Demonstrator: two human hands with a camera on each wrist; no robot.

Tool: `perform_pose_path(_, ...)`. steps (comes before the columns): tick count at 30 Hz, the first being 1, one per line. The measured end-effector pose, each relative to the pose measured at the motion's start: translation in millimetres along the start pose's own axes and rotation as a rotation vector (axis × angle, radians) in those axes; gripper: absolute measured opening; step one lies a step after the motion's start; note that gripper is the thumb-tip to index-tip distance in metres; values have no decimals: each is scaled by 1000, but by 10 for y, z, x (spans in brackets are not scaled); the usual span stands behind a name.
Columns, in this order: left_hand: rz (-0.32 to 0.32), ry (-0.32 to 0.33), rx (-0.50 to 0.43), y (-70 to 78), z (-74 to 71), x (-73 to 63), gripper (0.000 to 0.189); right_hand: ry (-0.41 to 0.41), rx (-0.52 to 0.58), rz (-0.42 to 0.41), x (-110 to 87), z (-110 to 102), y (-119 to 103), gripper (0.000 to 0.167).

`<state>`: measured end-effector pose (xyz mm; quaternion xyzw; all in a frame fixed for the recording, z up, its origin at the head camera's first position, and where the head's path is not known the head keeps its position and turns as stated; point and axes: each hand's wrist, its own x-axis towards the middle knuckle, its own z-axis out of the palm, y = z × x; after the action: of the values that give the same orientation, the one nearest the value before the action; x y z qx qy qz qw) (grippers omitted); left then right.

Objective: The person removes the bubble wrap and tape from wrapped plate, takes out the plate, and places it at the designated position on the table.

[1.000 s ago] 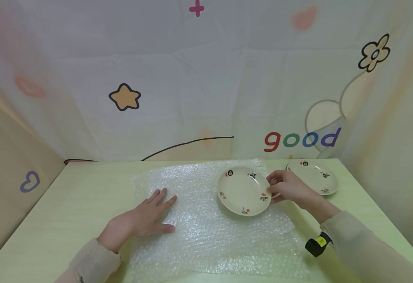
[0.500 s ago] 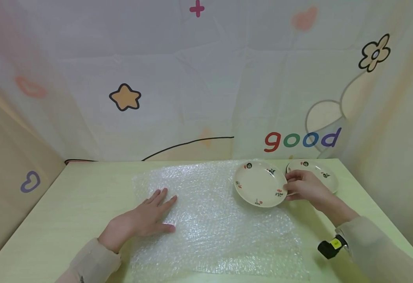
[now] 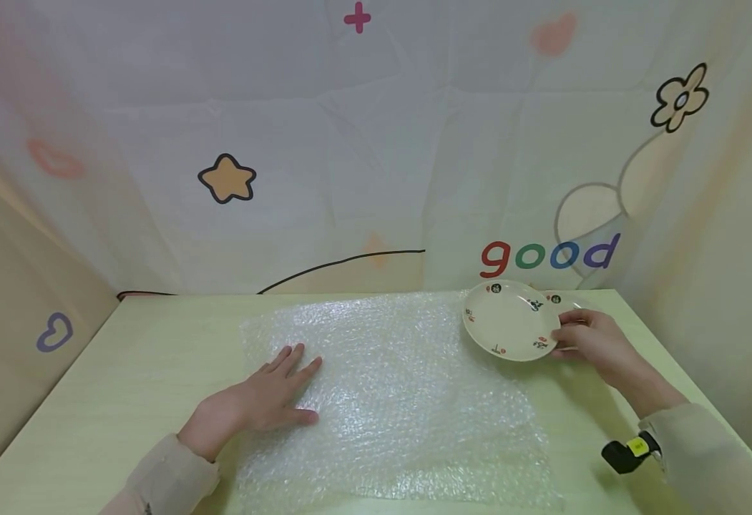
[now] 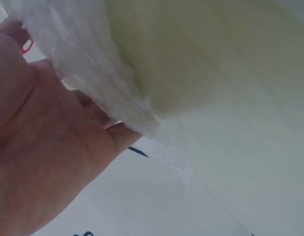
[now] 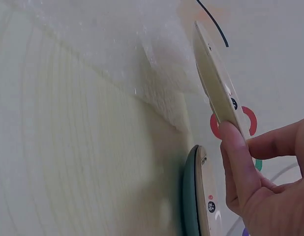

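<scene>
My right hand (image 3: 597, 347) pinches the right rim of a cream plate (image 3: 511, 322) printed with small dark and red motifs. In the right wrist view the plate, seen edge-on, is raised off the table between thumb and fingers. Below it, a second cream plate (image 5: 206, 196) lies on a teal dish (image 5: 190, 196); the held plate and my hand hide most of this pile in the head view. My left hand (image 3: 256, 400) lies with fingers spread on the left part of a sheet of bubble wrap (image 3: 401, 415).
The pale wooden table (image 3: 124, 386) carries the bubble wrap over its middle. A printed curtain (image 3: 324, 143) hangs along the back and both sides. A small black device (image 3: 627, 454) is strapped at the right wrist.
My right hand has carried the plate from over the bubble wrap to the right and back, so it now overlaps the pile. My left hand has stayed in place.
</scene>
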<state>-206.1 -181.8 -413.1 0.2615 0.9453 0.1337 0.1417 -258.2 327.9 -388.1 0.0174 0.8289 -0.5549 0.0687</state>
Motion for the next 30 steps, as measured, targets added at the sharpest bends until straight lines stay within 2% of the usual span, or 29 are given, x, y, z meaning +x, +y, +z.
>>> perform_pose_path(8, -1, -10, -3, -16, 6, -5, 87, 42, 25, 46, -13, -178, 114, 56)
perform_pose_path(17, 12, 3, 4, -31, 19, -7, 87, 102, 105, 67, -13, -333, 232, 58)
perform_pose_path(24, 12, -2, -10, -3, -8, -24, 88, 119, 133, 77, -40, -464, 287, 60)
perform_pose_path(30, 19, -1, -6, 2, -17, -25, 87, 198, 177, 121, -68, -508, 303, 56)
